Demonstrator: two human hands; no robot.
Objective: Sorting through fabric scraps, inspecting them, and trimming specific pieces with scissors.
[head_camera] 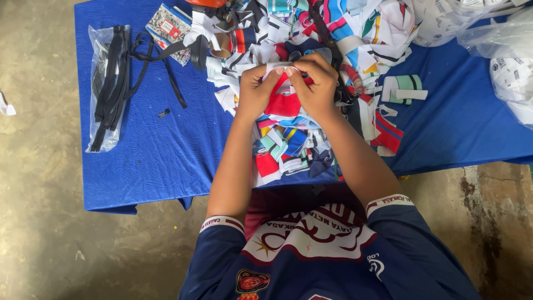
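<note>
My left hand [255, 91] and my right hand [317, 83] meet over a heap of cut fabric scraps [294, 144] on a blue table cover [161, 150]. Both pinch the top edge of a small red and white fabric piece [283, 101], thumbs and forefingers touching at its white strip. The piece hangs between my palms, and its lower part shows red. Scraps of red, blue, teal and white lie right under my wrists.
A clear plastic bag of black straps [108, 89] lies at the left, with loose black straps [161, 61] beside it. A folded green and white strip [405, 89] rests at the right. White plastic bags [499, 50] fill the far right corner. Concrete floor [39, 194] surrounds the table.
</note>
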